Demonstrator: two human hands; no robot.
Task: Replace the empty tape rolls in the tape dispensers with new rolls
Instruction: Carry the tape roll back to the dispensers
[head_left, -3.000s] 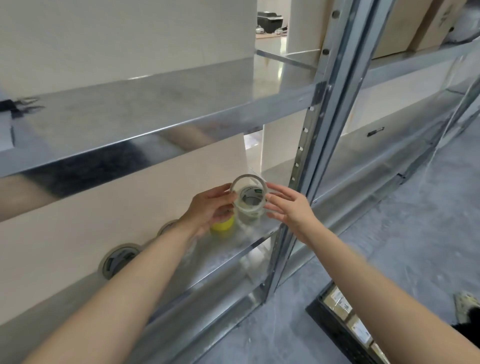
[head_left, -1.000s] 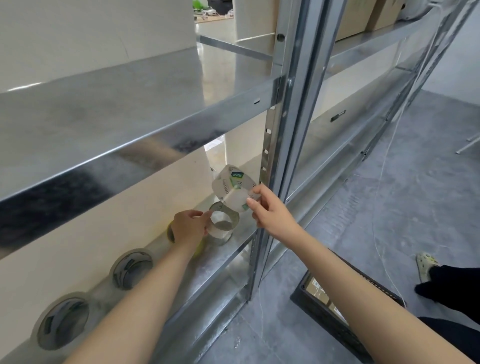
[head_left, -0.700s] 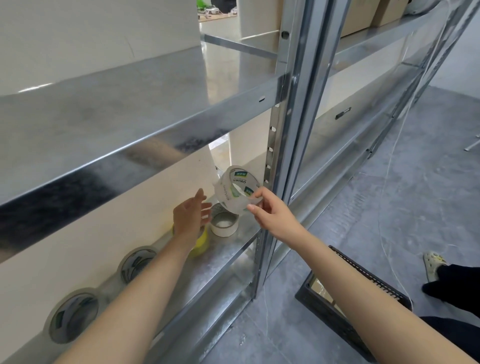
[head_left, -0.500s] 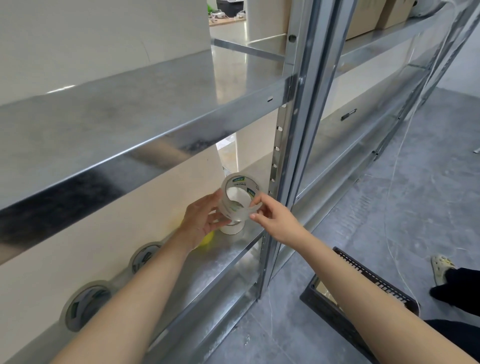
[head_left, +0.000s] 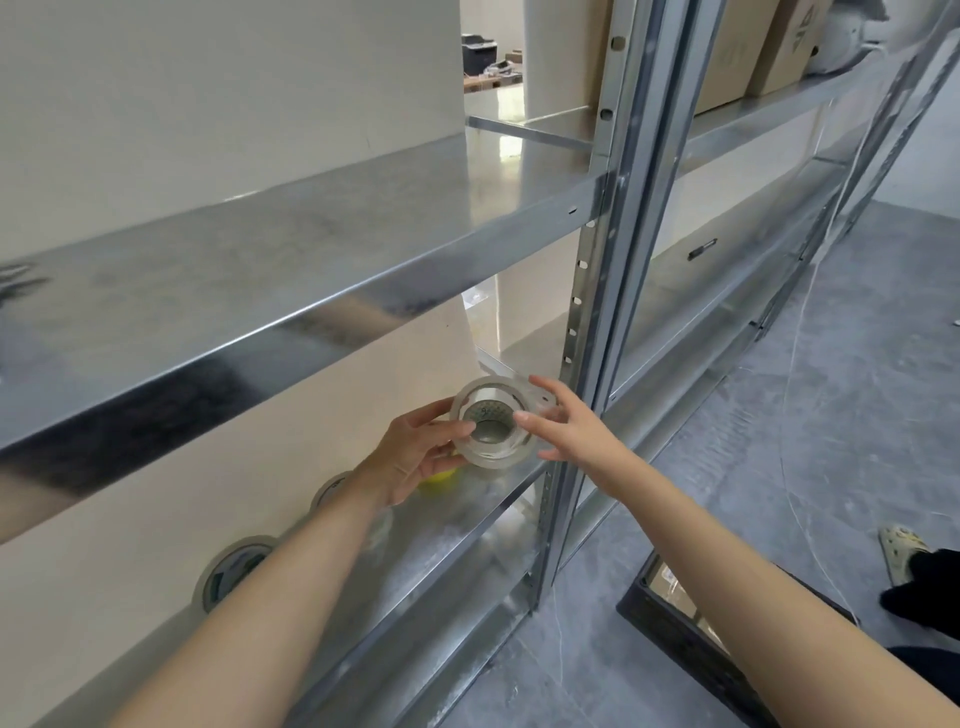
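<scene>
A clear tape roll (head_left: 496, 452) is held between both hands just above the lower metal shelf (head_left: 457, 525), its hollow core facing me. My left hand (head_left: 415, 457) grips its left side, thumb on the rim. My right hand (head_left: 566, 431) touches its right side with the fingertips, fingers spread. A yellow object (head_left: 439, 475) lies on the shelf behind my left hand, mostly hidden. Two more tape rolls (head_left: 231, 569) (head_left: 330, 488) lean against the back panel to the left. I cannot tell where the empty core is.
A steel upright post (head_left: 618, 260) stands right beside my hands. The upper shelf (head_left: 260, 260) overhangs them. A black crate (head_left: 691, 639) with packets sits on the grey floor at lower right, near a person's foot in a sandal (head_left: 904, 551). Cardboard boxes (head_left: 753, 47) rest top right.
One second ago my left hand set an empty core on the shelf while my right held the new roll. My left hand then rose to the roll; both hands hold it lower now.
</scene>
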